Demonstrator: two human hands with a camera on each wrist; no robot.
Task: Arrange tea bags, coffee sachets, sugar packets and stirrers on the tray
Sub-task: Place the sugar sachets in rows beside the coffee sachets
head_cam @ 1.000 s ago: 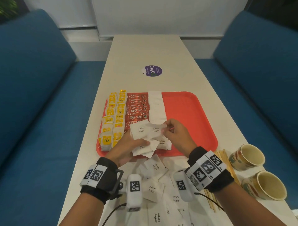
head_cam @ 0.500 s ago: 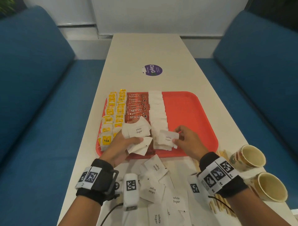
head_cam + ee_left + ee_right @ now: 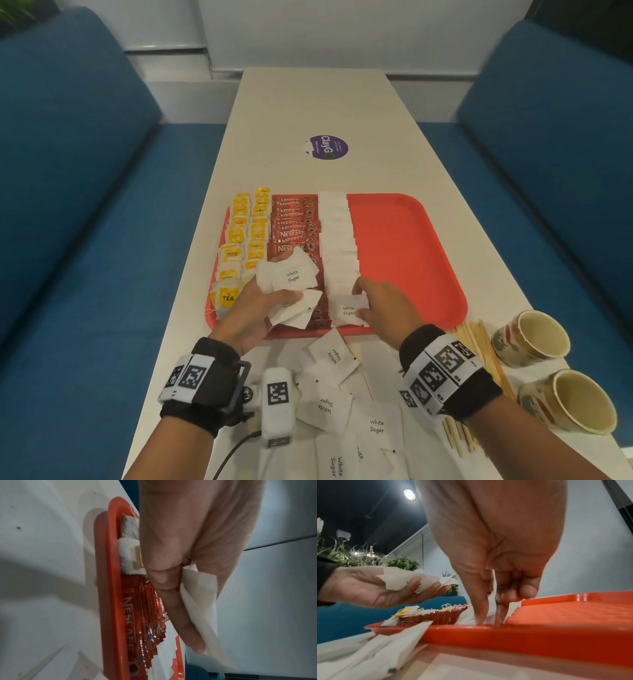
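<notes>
Here, "White Sugar" packets (image 3: 287, 274) in left hand (image 3: 253, 310), "NESCAFE" sachets (image 3: 293, 233)

Head view above, 2 wrist views close, slightly blurred, sharing tray (image 3: 411, 240)

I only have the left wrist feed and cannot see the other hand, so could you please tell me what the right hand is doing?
Observer: The right hand pinches a sugar packet at the near end of the white row on the tray.
Operator: Thank you. Are the stirrers on the tray?
Observer: No, the stirrers lie on the table right of the tray, beside two cups.
Operator: Is any sugar left outside the tray?
Observer: Yes, loose packets lie on the table between the wrists.
</notes>
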